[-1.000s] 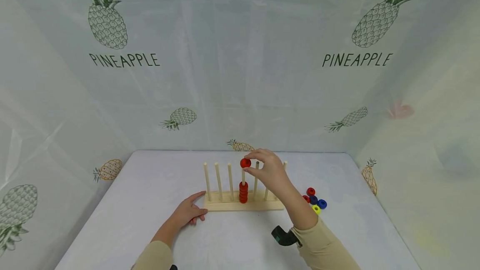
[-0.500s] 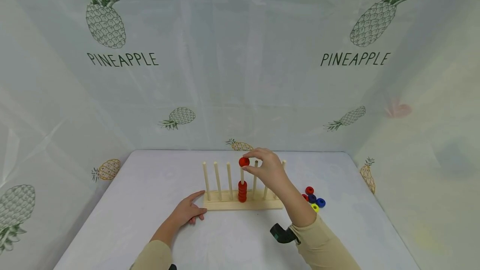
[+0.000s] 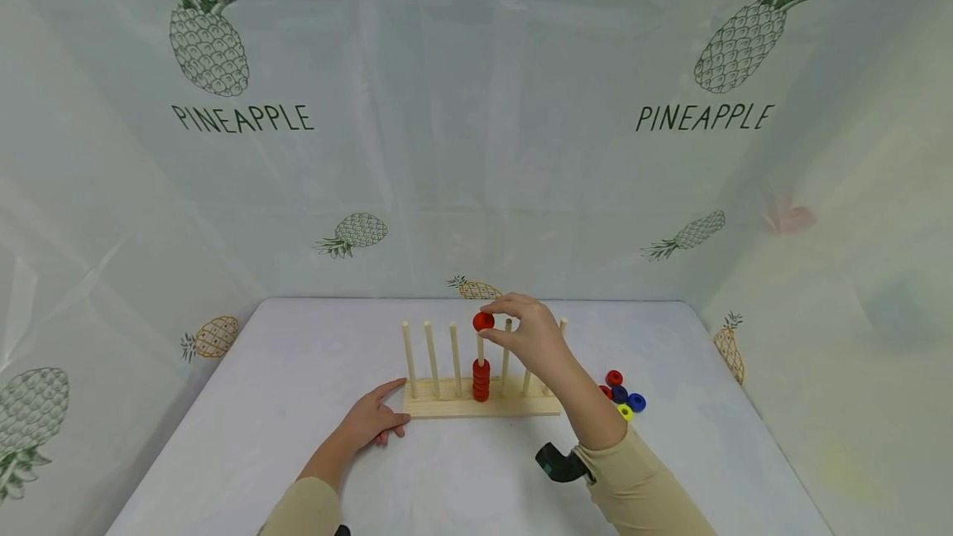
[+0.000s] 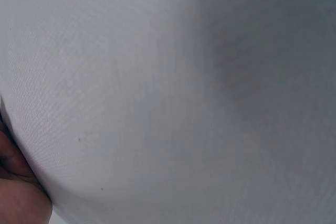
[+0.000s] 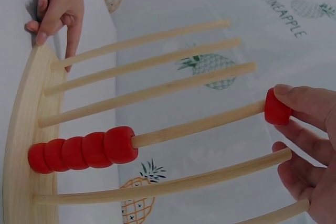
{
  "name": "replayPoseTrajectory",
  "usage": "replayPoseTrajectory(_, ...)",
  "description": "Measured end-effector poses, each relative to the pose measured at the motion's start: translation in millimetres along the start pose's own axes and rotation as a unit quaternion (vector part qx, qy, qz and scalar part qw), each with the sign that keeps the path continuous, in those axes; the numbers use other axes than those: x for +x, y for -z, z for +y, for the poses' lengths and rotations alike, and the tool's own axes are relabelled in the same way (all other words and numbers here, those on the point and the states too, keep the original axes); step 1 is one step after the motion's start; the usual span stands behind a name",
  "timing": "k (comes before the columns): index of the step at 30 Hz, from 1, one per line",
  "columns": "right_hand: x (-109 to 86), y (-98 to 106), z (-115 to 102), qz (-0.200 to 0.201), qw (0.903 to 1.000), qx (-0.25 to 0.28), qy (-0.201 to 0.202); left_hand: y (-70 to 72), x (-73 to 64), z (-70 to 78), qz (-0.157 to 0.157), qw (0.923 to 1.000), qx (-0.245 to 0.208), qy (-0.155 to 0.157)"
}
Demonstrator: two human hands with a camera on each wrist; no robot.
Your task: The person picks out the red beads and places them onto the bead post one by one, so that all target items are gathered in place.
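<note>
A wooden peg stand (image 3: 447,409) with a row of upright pegs stands on the table. Several red beads (image 3: 481,381) are stacked at the bottom of its middle peg. My right hand (image 3: 532,339) pinches another red bead (image 5: 277,107) between thumb and fingers. That bead is at the very top of the same peg; whether the tip has entered its hole is hidden. My left hand (image 3: 372,420) holds the left end of the base, thumb at the near corner and index finger at the far one. In the left wrist view only a bit of hand (image 4: 21,203) shows.
Loose beads lie on the table right of the stand: red (image 3: 614,378), dark blue (image 3: 620,394), blue (image 3: 636,402) and yellow (image 3: 624,412), partly behind the right forearm. A pineapple-print curtain (image 3: 476,147) surrounds the white table (image 3: 335,354).
The head view has shifted very slightly. Both hands, the stand and the pinched bead keep nearly the same places, with the bead at the peg's top throughout.
</note>
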State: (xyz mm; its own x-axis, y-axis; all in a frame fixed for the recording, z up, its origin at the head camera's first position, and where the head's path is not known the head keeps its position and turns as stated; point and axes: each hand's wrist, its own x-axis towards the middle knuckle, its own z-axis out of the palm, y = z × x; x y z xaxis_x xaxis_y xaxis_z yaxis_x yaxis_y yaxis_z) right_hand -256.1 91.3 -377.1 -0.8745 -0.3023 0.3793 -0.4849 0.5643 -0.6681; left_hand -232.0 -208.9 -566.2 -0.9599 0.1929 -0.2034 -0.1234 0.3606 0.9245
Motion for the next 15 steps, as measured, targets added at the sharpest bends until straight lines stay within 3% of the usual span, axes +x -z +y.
replayPoseTrajectory(9,1.0,0.0,0.6,-0.003,1.0000,-0.003,0.008,-2.1,-1.6,4.0,0.004,1.0000,-0.006,-0.003)
replayPoseTrajectory(15,3.1,-0.5,-2.4,-0.011,0.9994,-0.032,0.009,-0.3,0.8,0.0,-0.006,1.0000,-0.006,0.001)
